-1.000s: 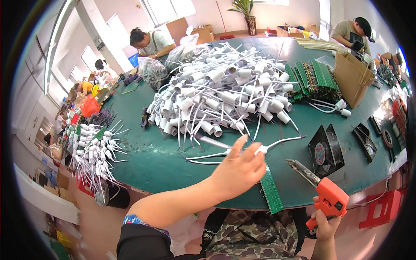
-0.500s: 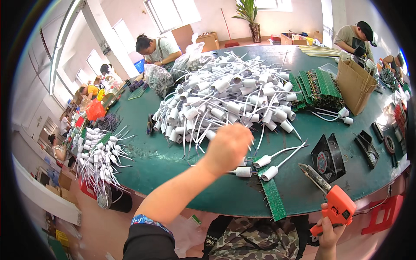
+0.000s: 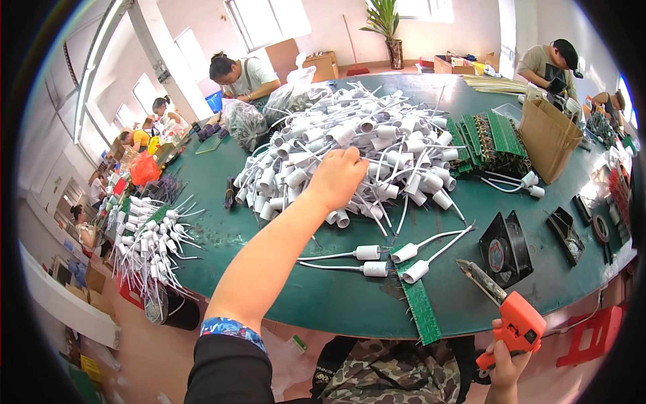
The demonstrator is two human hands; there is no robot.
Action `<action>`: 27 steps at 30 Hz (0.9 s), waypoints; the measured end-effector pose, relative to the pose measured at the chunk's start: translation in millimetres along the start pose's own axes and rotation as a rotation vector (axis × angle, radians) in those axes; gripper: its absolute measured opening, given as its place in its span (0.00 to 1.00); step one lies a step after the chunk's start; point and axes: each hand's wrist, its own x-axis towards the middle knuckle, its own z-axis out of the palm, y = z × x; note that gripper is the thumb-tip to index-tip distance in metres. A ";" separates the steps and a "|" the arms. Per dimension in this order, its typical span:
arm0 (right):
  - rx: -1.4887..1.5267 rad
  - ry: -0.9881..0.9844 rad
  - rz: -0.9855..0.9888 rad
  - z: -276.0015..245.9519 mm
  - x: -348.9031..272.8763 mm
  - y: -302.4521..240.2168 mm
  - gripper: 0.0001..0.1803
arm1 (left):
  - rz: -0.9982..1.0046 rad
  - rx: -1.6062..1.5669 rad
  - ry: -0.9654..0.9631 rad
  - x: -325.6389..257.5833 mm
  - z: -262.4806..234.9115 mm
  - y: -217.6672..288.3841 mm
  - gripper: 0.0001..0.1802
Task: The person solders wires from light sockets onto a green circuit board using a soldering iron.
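Note:
My left hand (image 3: 340,176) reaches into a large heap of white lamp holders (image 3: 282,158) with white wire leads. Its fingers are curled down among them, and what they grip is hidden. Low on the right, my right hand (image 3: 508,367) is wrapped round the handle of a red soldering gun (image 3: 521,324), whose metal tip points up and left over the table. Between my hands lies a narrow green circuit board (image 3: 422,311). At its far end sit lamp holders: a pair (image 3: 415,271) with leads running up right, and another pair (image 3: 375,269) with leads stretching left.
Right of the board stand a black fan (image 3: 506,250) and a black open frame (image 3: 565,234). Farther back are stacked green boards (image 3: 506,138) and a cardboard box (image 3: 548,138). More lamp holders (image 3: 151,246) lie at the left edge. Other people work around.
My left hand has moved forward from near the board into the heap, uncovering the left pair of lamp holders and their leads. My right hand keeps holding the soldering gun in nearly the same place.

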 end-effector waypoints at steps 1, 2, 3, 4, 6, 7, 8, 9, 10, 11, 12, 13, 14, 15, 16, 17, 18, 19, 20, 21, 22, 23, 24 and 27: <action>-0.006 -0.006 -0.019 -0.4 0.3 0.6 0.27 | 0.006 -0.005 -0.006 1.4 -8.4 3.4 0.21; -0.007 0.001 -0.011 -0.7 2.1 0.3 0.27 | 0.017 -0.082 0.115 1.8 -18.0 6.3 0.18; -0.010 -0.003 -0.018 1.0 3.8 0.1 0.27 | 0.028 -0.159 0.231 1.0 -31.4 9.7 0.14; -0.014 0.000 -0.018 1.6 1.5 0.2 0.27 | 0.016 -0.205 0.349 -0.4 -50.3 19.7 0.17; 0.001 -0.001 0.017 4.2 -4.9 -4.3 0.26 | 0.042 -0.273 0.523 -10.7 -88.5 41.6 0.21; 0.018 -0.019 0.026 4.9 -5.4 -6.7 0.26 | 0.083 -0.289 0.584 -17.3 -102.5 50.5 0.23; 0.015 -0.054 0.034 2.9 -3.6 -8.5 0.26 | 0.082 -0.309 0.570 -22.4 -110.1 61.9 0.23; 0.013 -0.049 0.043 1.0 -3.8 -6.8 0.26 | 0.147 -0.311 0.496 -31.8 -121.1 75.6 0.23; 0.029 -0.018 0.035 1.3 -5.2 -2.0 0.28 | 0.216 -0.319 0.423 -42.1 -122.8 87.0 0.24; 0.044 0.015 0.025 1.0 -6.7 0.4 0.30 | 0.218 -0.399 0.329 -51.5 -115.2 101.2 0.25; 0.045 0.011 0.035 1.3 -7.4 -1.7 0.30 | 0.207 -0.465 0.231 -64.9 -109.4 116.5 0.25; 0.056 -0.017 0.042 1.8 -6.4 -4.4 0.31 | 0.199 -0.508 0.139 -78.1 -101.8 126.5 0.26; 0.064 -0.042 0.048 3.1 -5.5 -5.5 0.31 | 0.145 -0.567 0.111 -91.9 -86.9 135.3 0.25; 0.066 -0.046 0.052 3.4 -6.2 -5.8 0.31 | 0.092 -0.624 0.083 -105.0 -72.6 143.9 0.24; 0.069 -0.066 0.032 4.1 -6.5 -5.9 0.30 | 0.093 -0.630 0.081 -114.7 -59.0 150.4 0.24; 0.068 -0.081 0.012 4.6 -7.8 -6.3 0.30 | -0.003 -0.729 0.061 -122.9 -45.7 156.6 0.24; 0.064 -0.077 0.016 4.4 -8.5 -6.8 0.30 | -0.103 -0.824 0.039 -127.2 -36.8 162.1 0.23; 0.060 -0.100 -0.006 5.4 -9.3 -7.5 0.29 | -0.103 -0.830 0.037 -128.8 -30.1 166.0 0.23; 0.056 -0.123 -0.027 6.7 -9.7 -8.6 0.28 | -0.110 -0.875 0.066 -129.9 -24.7 169.5 0.22; 0.053 -0.122 -0.023 8.0 -8.7 -9.9 0.28 | -0.120 -0.917 0.094 -131.1 -21.8 171.9 0.21; 0.055 -0.160 -0.017 9.8 -7.1 -12.0 0.27 | -0.123 -0.921 0.093 -132.0 -21.0 173.4 0.21; 0.057 -0.198 -0.011 12.0 -5.9 -14.6 0.27 | -0.153 -0.954 0.065 -132.7 -20.5 174.8 0.20; 0.068 -0.185 0.008 16.2 -5.5 -18.4 0.26 | -0.182 -0.987 0.036 -132.7 -20.1 175.0 0.19; 0.074 -0.158 0.056 19.6 -7.0 -18.2 0.26 | -0.198 -1.006 0.023 -129.9 -22.8 175.5 0.18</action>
